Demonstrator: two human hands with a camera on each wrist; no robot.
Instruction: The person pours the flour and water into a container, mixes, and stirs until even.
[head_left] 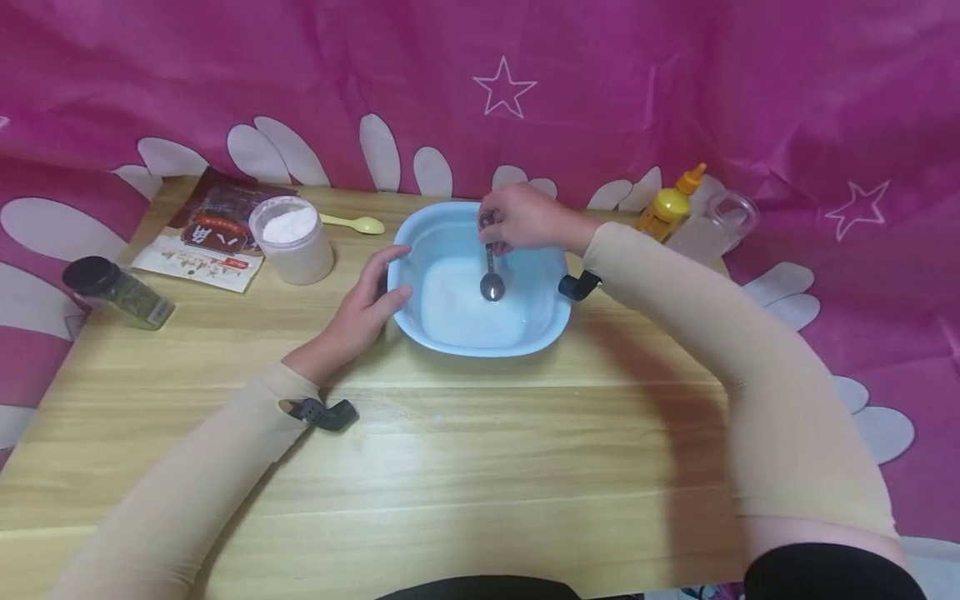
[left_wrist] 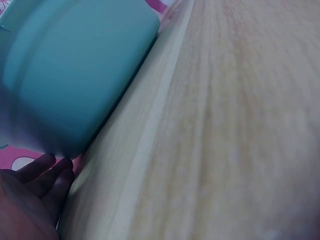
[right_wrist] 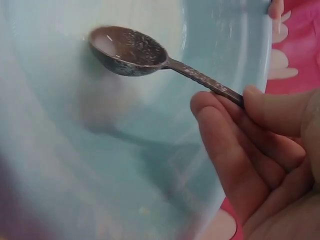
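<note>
Right hand [head_left: 525, 218] pinches the handle of a dark metal spoon [head_left: 491, 279], its bowl hanging above white powder in a light blue plastic basin [head_left: 551, 321] near the wooden table's [head_left: 480, 467] far edge; left hand [head_left: 367, 308] rests with relaxed fingers against the basin's left wall; toward the far left corner stand a tub of white powder [head_left: 292, 240], a yellow spoon [head_left: 352, 222] and a printed packet [head_left: 206, 233].

A home cooking corner — wooden table [head_left: 480, 467], pink cloth [head_left: 675, 83] behind it, flour jar [head_left: 292, 240] and sauce bottle [head_left: 670, 206] on it.
</note>
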